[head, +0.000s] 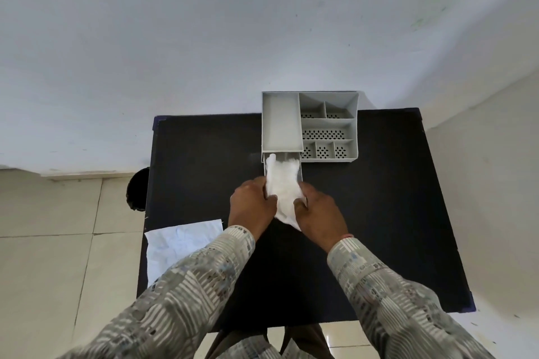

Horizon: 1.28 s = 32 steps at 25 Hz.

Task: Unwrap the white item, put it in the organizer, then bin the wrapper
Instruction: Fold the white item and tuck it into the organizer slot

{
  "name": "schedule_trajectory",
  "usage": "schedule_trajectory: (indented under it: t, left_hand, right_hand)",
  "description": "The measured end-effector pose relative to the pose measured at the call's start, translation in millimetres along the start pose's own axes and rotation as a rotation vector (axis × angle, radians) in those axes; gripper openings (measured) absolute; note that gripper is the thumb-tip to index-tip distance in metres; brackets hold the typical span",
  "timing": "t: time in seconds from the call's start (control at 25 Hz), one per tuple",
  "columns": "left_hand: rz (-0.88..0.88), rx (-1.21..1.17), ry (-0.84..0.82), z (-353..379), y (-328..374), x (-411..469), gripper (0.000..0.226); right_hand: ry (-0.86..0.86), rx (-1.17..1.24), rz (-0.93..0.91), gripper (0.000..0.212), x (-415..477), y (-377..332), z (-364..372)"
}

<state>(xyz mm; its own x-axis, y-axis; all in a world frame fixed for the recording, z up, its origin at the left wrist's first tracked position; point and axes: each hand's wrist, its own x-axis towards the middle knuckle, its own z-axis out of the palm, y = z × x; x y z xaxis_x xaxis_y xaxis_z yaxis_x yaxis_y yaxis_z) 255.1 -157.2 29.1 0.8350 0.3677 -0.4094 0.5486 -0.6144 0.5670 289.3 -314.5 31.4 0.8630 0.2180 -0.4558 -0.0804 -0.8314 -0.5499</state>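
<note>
Both hands are gripping the white item above the dark surface, just in front of the grey organizer. The left hand is pressing against its left side, with its fingers curled and grasping the soft white material, while the right hand is holding the other side, its fingers also clenched on it. The far end of the white item is lying in the pulled-out drawer at the front of the organizer, and its near end is hanging down between the two wrists. The organizer is standing at the far edge of the surface, with a long plain compartment on its left and several smaller perforated compartments on its right. A crumpled white wrapper is lying at the near-left corner of the surface, partly hanging over the edge, well apart from the hands. A dark round bin is sitting on the floor just beside the surface's left side. Patterned sleeves are covering both forearms.
</note>
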Motion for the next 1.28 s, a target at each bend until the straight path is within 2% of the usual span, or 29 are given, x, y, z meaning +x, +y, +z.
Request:
schedule_trajectory:
  t: [0.08, 0.2, 0.32, 0.6, 0.68, 0.8, 0.92, 1.12, 1.28]
  left_hand:
    - [0.039, 0.063, -0.013, 5.5, 4.2, 2.0, 0.023]
    - [0.026, 0.062, 0.022, 10.6, 8.0, 6.7, 0.035]
    - [0.009, 0.005, 0.069, 15.2, 6.1, 12.1, 0.052]
    - [0.148, 0.292, 0.076, 25.8, -6.1, 30.4, 0.019]
    - [0.161, 0.359, 0.078, 30.7, -8.3, 31.6, 0.019]
    - [0.151, 0.509, 0.011, 33.6, -11.7, 35.4, 0.028]
    - [0.154, 0.581, -0.046, 32.0, -14.0, 39.6, 0.034]
    - [0.151, 0.435, 0.045, 32.4, -10.5, 37.2, 0.045]
    - [0.074, 0.444, -0.101, 34.9, -10.4, 41.6, 0.074]
  right_hand:
    - [-0.005, -0.238, -0.046, 0.051, 8.1, 1.9, 7.1]
    - [0.104, -0.481, -0.079, 0.049, 18.9, 1.6, 16.2]
    - [0.172, -0.482, -0.053, 0.044, 28.7, 1.7, 20.1]
    - [0.216, -0.517, -0.05, 0.038, 50.2, -3.0, 22.1]
    - [0.236, -0.557, -0.09, 0.041, 51.6, 0.2, 25.0]
    - [0.236, -0.581, -0.109, 0.058, 50.1, 11.9, 26.0]
    - [0.2, -0.605, -0.14, 0.066, 42.7, 23.6, 26.2]
    - [0.126, -0.627, -0.214, 0.064, 32.9, 34.1, 23.2]
    - [0.003, -0.657, -0.145, 0.065, 46.0, 23.7, 20.0]
